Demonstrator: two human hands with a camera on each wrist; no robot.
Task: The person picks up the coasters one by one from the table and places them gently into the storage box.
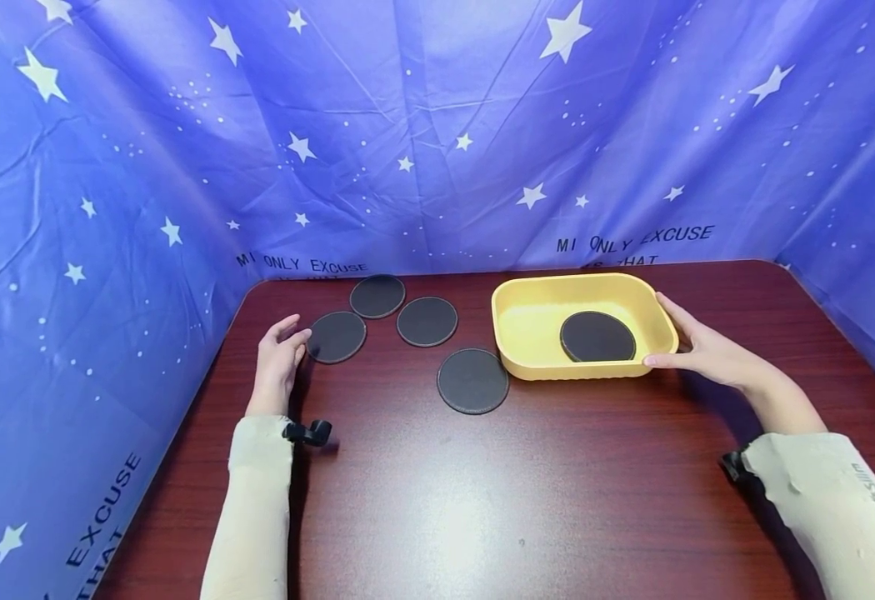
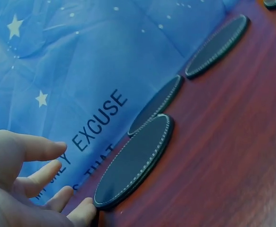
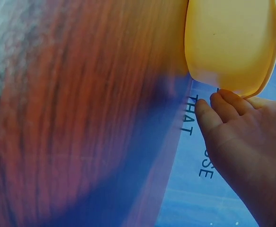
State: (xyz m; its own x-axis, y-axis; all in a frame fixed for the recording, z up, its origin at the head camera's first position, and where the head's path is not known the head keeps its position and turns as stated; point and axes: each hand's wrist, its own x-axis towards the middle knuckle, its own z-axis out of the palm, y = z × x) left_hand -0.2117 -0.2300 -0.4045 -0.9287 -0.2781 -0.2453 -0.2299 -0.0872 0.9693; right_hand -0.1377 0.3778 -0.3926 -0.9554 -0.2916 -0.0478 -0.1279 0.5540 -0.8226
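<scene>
A yellow rectangular bin (image 1: 550,371) stands at the right of the table, with one round black coaster (image 1: 597,337) lying inside it. My right hand (image 1: 715,354) grips the bin's right end, thumb at the front corner and fingers along the far side; the right wrist view shows the fingers (image 3: 223,111) against its end wall. At the left, my left hand (image 1: 278,362) is beside the nearest stitched-edge coaster (image 1: 337,337). Its fingers are loosely bent and hold nothing. In the left wrist view a fingertip (image 2: 85,210) is at that coaster's edge; whether they touch, I cannot tell.
Three more black coasters lie flat on the dark red wooden table (image 1: 407,483): one at the back (image 1: 377,297), one beside it (image 1: 427,321), and one (image 1: 472,381) by the bin's front left corner. A blue star-printed curtain (image 1: 407,125) surrounds the table's back and sides.
</scene>
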